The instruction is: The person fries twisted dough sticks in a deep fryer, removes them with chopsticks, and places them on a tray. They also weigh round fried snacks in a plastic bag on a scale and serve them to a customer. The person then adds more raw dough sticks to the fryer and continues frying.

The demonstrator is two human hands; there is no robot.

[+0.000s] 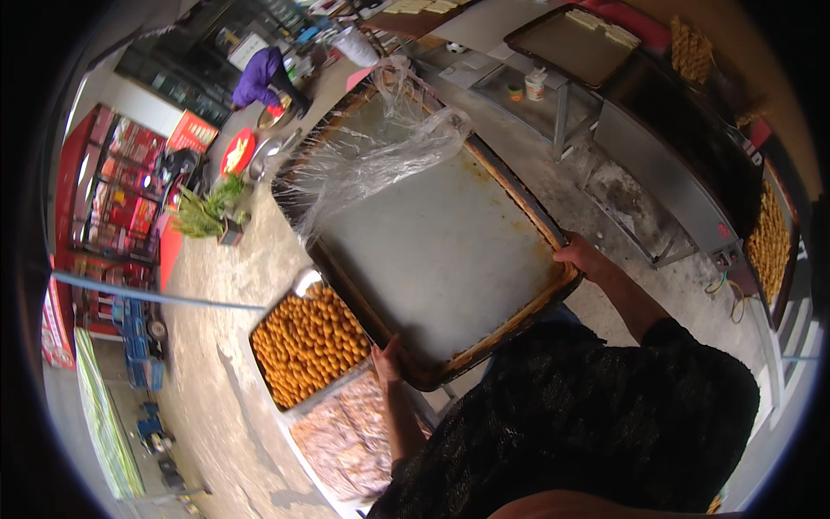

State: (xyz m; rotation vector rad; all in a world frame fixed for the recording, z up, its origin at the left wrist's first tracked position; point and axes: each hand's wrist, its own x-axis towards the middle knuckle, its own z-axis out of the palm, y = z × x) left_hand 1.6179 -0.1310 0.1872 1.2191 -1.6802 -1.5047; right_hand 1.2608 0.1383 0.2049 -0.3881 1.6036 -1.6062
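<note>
A large rectangular baking tray (434,259) with a dark, browned rim is held out in front of me. My left hand (388,361) grips its near left edge. On the right side, close to the near corner, my right hand (574,254) is closed around the rim. Crumpled transparent plastic sheeting (395,162) lies across the far part of the tray and hangs over its left edge. Beside and below my left hand are a tray of small round golden-brown balls (308,347) and a plastic-covered tray (347,441) whose contents are hard to make out.
At right stands a metal work counter (661,181). Another baking tray (557,48) with pale dough strips lies at the upper right, and twisted brown pastries (770,240) at the far right. A person in purple (259,78) bends near a red basin (238,152); a potted plant (211,207) stands left.
</note>
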